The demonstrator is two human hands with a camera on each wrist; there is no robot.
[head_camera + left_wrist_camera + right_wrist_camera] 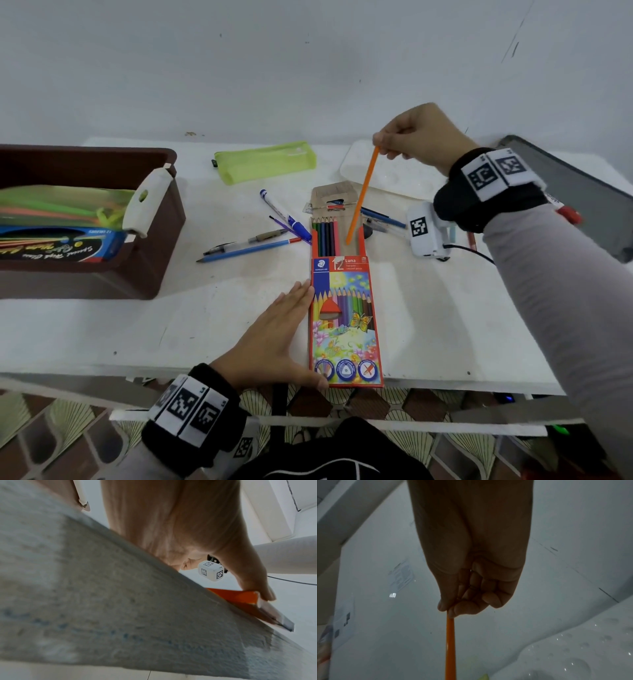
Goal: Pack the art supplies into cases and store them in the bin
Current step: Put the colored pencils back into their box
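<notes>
The right hand [416, 135] pinches the top end of an orange pencil [361, 198] between thumb and fingertips, so its grip is grasping the pencil. The pencil slants down with its lower tip inside the open mouth of the pencil box [344, 308], beside a row of pencils already lodged there. The box lies flat near the front edge of the white worktop [445, 325]. The left hand [274, 339] lies flat with straight fingers against the box's left side, thumb at its bottom corner, its grip released. Loose pens [270, 222] lie behind the box. A green pouch [263, 161] sits further back, and the brown bin [150, 240] stands at left with cases inside.
</notes>
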